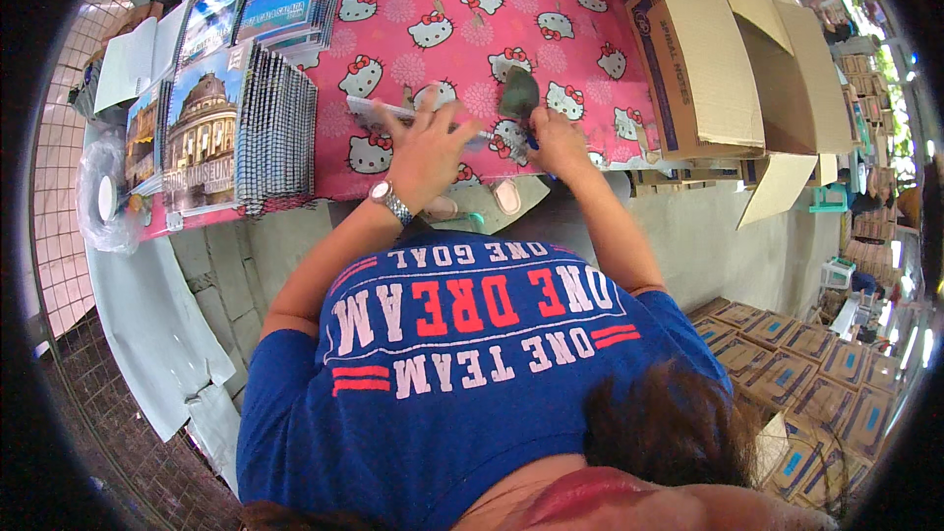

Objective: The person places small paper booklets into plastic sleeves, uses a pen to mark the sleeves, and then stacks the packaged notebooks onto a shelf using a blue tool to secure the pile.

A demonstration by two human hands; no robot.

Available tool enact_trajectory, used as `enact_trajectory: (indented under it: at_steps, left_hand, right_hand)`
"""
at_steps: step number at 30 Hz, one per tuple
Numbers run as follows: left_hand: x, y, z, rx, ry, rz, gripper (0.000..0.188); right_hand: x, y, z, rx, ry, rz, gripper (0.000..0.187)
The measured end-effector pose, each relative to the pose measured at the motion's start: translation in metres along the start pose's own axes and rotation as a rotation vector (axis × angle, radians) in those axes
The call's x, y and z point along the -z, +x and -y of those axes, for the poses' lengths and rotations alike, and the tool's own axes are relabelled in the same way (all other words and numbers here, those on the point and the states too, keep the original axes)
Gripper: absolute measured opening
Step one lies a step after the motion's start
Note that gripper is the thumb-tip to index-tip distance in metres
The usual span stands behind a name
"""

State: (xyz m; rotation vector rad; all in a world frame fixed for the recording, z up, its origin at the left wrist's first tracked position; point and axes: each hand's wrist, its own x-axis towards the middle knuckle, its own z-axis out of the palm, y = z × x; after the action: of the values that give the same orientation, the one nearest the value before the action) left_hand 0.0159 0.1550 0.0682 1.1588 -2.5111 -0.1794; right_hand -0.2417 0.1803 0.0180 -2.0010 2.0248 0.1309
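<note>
My left hand (431, 146), with a metal watch (391, 203) on its wrist, is spread over the near part of the table with its fingers apart and a little blurred. Under and beside those fingers lies a thin whitish strip (368, 112); whether the hand presses on it I cannot tell. To the right, my right hand (560, 144) is closed, thumb and fingers pinched together. A dark, flat, rounded piece (519, 93) shows right beside its fingertips, and a bit of blue shows below them. What exactly the fingers pinch is hidden.
Stacks of spiral notebooks (205, 128) with photo covers stand along the table's left side. A pink patterned cloth (393, 29) covers the table. An open cardboard box (688, 69) bounds the right. Clear plastic wrap (103, 192) hangs at the left corner. Stacked cartons (787, 354) stand at lower right.
</note>
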Motion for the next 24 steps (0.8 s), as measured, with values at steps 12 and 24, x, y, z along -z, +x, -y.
enact_trajectory:
  at_steps: [12, 24]
  left_hand:
    - [-0.009, 0.002, 0.026, -0.060, -0.150, -0.062, 0.025]
    - [-0.002, -0.004, 0.030, -0.118, -0.258, -0.038, 0.028]
  right_hand:
    - [-0.004, 0.080, -0.026, 0.433, 0.325, -0.175, 0.037]
    - [0.036, -0.005, 0.034, 0.581, 1.868, 0.502, 0.066]
